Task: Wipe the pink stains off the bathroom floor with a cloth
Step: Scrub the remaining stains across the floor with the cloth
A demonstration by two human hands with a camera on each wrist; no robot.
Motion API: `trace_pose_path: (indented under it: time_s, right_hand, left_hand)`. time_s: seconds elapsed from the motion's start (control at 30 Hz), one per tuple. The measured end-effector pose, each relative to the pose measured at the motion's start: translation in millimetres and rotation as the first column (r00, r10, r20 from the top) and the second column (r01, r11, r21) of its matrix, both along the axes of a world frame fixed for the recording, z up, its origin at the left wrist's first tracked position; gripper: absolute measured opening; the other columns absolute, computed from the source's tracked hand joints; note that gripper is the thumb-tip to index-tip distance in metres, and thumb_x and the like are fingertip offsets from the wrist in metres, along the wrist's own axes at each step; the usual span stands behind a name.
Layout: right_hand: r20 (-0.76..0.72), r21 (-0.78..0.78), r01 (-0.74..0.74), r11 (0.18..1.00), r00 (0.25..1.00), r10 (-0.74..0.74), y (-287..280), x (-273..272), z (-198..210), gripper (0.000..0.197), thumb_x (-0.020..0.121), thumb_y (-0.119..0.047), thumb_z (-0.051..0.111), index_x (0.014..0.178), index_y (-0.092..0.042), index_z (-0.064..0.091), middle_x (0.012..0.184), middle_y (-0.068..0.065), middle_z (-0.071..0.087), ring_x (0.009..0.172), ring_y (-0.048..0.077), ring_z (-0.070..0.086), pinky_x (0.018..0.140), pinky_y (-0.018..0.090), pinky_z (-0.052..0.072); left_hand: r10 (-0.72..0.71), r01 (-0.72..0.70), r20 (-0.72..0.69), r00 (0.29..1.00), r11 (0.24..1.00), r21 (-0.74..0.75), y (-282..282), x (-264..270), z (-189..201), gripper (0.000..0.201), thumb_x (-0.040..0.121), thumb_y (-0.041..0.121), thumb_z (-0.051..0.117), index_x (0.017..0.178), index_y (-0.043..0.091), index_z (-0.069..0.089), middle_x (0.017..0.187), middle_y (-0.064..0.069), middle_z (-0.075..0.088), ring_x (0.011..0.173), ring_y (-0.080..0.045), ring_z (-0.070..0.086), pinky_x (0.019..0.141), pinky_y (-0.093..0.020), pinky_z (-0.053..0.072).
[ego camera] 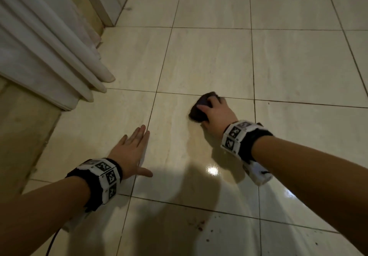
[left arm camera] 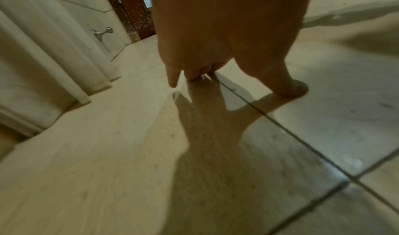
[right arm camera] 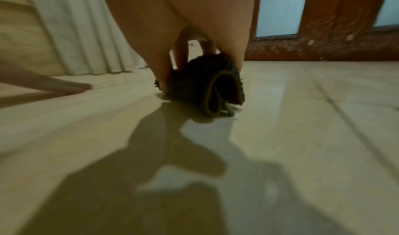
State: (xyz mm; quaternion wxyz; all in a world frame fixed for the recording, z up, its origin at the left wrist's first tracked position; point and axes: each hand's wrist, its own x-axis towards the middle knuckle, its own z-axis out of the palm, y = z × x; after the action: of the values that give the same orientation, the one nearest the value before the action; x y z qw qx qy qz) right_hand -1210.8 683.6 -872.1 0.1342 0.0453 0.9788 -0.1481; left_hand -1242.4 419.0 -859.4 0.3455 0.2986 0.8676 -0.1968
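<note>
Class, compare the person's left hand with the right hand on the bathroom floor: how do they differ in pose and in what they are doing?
The left hand lies flat with fingers straight; the right hand has its fingers curled. The left hand holds nothing and rests on bare floor tile; the right hand grips a dark cloth pressed to the tile. The left hand is nearer the white curtain. Both wear marker wristbands.

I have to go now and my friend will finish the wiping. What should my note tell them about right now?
Left hand: flat on the floor, fingers straight, holding nothing.
Right hand: grips the dark cloth, bunched up and pressed on the tile ahead.
Done: no pink shows around the cloth; that tile looks shiny, maybe wet.
Left: reddish spots sit on the near tile, closer to you than both hands, and the cloth is not on them. Probably wipe there next.
</note>
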Motion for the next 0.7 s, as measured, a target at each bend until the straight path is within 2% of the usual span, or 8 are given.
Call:
trace_pose_path:
  time_s: [0.1,0.2,0.37,0.43,0.47,0.57,0.63,0.7]
  right_hand:
    - [-0.14,-0.087,-0.29,0.953,0.951,0.276,-41.5,33.1,-1.8,0.05,0.08,-0.013,0.066,0.129,-0.017,0.055,0.135,0.019,0.043,0.121,0.043,0.037,0.092,0.051,0.045]
    - [-0.195,-0.144,-0.59,0.794,0.804,0.562,-74.7,82.4,-5.0,0.035,0.072,-0.019,0.074,0.107,-0.016,0.069,0.117,0.017,0.057,0.102,0.044,0.052,0.073,0.048,0.053]
    - [0.016,-0.296,-0.705,0.644,0.67,0.742,-88.3,97.5,-1.5,0.036,0.084,-0.018,0.064,0.12,-0.019,0.063,0.128,0.008,0.05,0.111,0.035,0.043,0.087,0.044,0.047]
    - [-0.135,-0.392,-0.668,0.632,0.722,0.679,-80.0,72.7,10.3,0.023,0.078,-0.013,0.07,0.1,-0.015,0.073,0.109,0.008,0.064,0.098,0.032,0.056,0.087,0.037,0.046]
    - [-0.2,-0.409,-0.606,0.683,0.789,0.581,-73.2,57.0,14.7,0.022,0.075,-0.01,0.072,0.096,-0.014,0.074,0.104,0.008,0.065,0.095,0.032,0.058,0.087,0.036,0.045]
    - [-0.174,-0.276,-0.282,0.919,0.955,0.241,-51.9,0.4,19.2,0.042,0.084,-0.013,0.06,0.125,-0.019,0.059,0.13,0.011,0.047,0.114,0.03,0.041,0.099,0.034,0.036]
    - [-0.034,-0.163,-0.118,0.98,0.993,0.114,-46.9,-32.0,16.2,0.052,0.089,-0.02,0.055,0.139,-0.021,0.043,0.142,0.012,0.031,0.124,0.032,0.03,0.104,0.04,0.034]
    - [0.075,-0.078,-0.091,0.993,0.992,0.097,-55.2,-45.1,12.7,0.057,0.09,-0.025,0.055,0.143,-0.023,0.034,0.147,0.013,0.023,0.131,0.036,0.022,0.105,0.044,0.034]
  left_hand:
    - [-0.021,0.021,0.053,0.998,1.0,0.019,-6.2,-6.5,2.6,0.126,0.072,0.07,0.058,0.144,0.011,-0.026,0.15,-0.005,-0.035,0.143,-0.017,-0.02,0.117,-0.035,-0.001]
    - [-0.086,0.087,0.026,0.996,0.996,-0.031,-9.0,-12.6,6.5,0.133,0.068,0.068,0.065,0.143,0.012,-0.029,0.147,-0.004,-0.039,0.143,-0.018,-0.021,0.117,-0.036,-0.004]
    - [-0.022,0.015,-0.045,0.999,0.99,-0.142,-14.6,-10.5,8.6,0.139,0.062,0.078,0.06,0.143,0.005,-0.027,0.15,-0.012,-0.033,0.143,-0.022,-0.02,0.116,-0.04,-0.007]
    - [-0.016,0.008,-0.049,0.999,0.989,-0.148,-16.1,-10.7,8.5,0.138,0.062,0.079,0.059,0.144,0.006,-0.026,0.151,-0.013,-0.031,0.144,-0.022,-0.018,0.116,-0.04,-0.007]
    - [-0.015,0.008,-0.049,0.999,0.99,-0.142,-16.5,-11.1,8.4,0.138,0.062,0.079,0.058,0.144,0.006,-0.026,0.151,-0.013,-0.03,0.144,-0.022,-0.018,0.116,-0.04,-0.007]
    - [-0.002,-0.003,-0.041,0.999,0.994,-0.112,-19.9,-12.5,6.8,0.137,0.063,0.079,0.058,0.144,0.007,-0.026,0.151,-0.012,-0.031,0.144,-0.021,-0.018,0.117,-0.04,-0.005]
    - [0.017,-0.017,-0.008,1.0,0.996,-0.083,-22.6,-13.7,6.2,0.137,0.063,0.077,0.06,0.144,0.009,-0.027,0.151,-0.01,-0.033,0.144,-0.02,-0.019,0.117,-0.039,-0.003]
    - [0.028,-0.026,0.03,0.999,0.998,-0.053,-25.8,-16.3,6.5,0.138,0.063,0.073,0.065,0.143,0.011,-0.029,0.149,-0.008,-0.036,0.143,-0.02,-0.021,0.117,-0.038,-0.001]
